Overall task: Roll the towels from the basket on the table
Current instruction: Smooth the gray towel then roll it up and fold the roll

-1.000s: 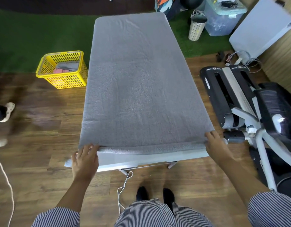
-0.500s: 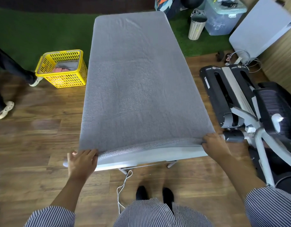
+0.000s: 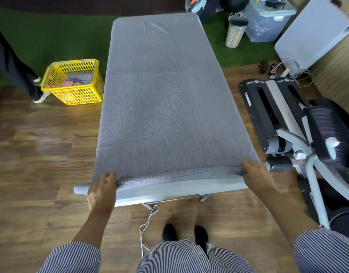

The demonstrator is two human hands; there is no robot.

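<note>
a large grey towel point(image 3: 165, 99) lies spread flat along the white counter point(image 3: 169, 191), its near edge turned into a thin roll. the left hand point(image 3: 101, 191) grips that roll at the near left corner, fingers point(image 3: 108, 179) curled over it; the right hand point(image 3: 257, 175) pinches it at the near right corner. a yellow basket point(image 3: 73, 82) holding more towels point(image 3: 78, 79) sits on the floor to the left, just beside the counter.

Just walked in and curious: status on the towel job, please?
Left hand and right hand grip near edge of grey towel, first fold started. More towels in yellow basket. Nothing blocking.
</note>
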